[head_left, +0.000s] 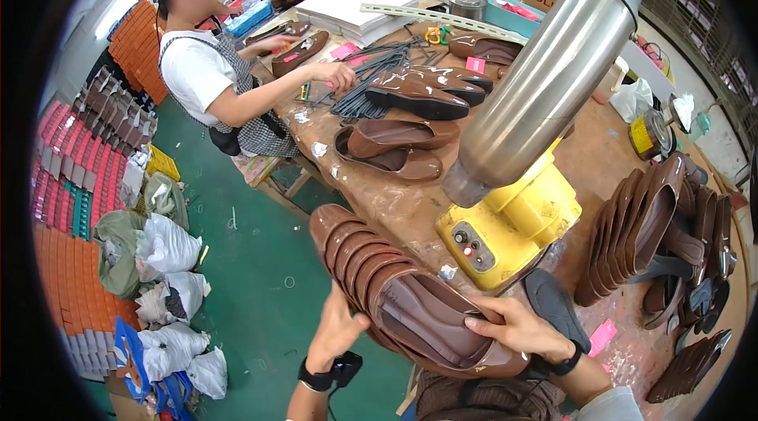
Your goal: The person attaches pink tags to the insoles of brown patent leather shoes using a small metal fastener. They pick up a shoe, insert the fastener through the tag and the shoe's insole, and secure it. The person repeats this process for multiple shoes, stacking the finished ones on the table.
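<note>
A row of several glossy brown flat shoes (371,267), nested one inside another, rests along the near edge of the worn brown worktable (410,216). My right hand (517,328), with a black wrist strap, lies over the nearest shoe (442,326) and grips its rim. My left hand (335,326), wearing a black wristband, presses against the outer side of the same stack from the floor side. A yellow machine (509,228) with a big slanted steel cylinder (545,78) stands just behind the shoes. A dark insole (553,303) lies beside my right hand.
Another person (209,66) in a cap and apron works at the table's far left among brown shoes (403,149) and black strips (371,78). More nested shoes (647,224) stand at the right. White sacks (170,247) and orange boxes (71,279) cover the green floor at left.
</note>
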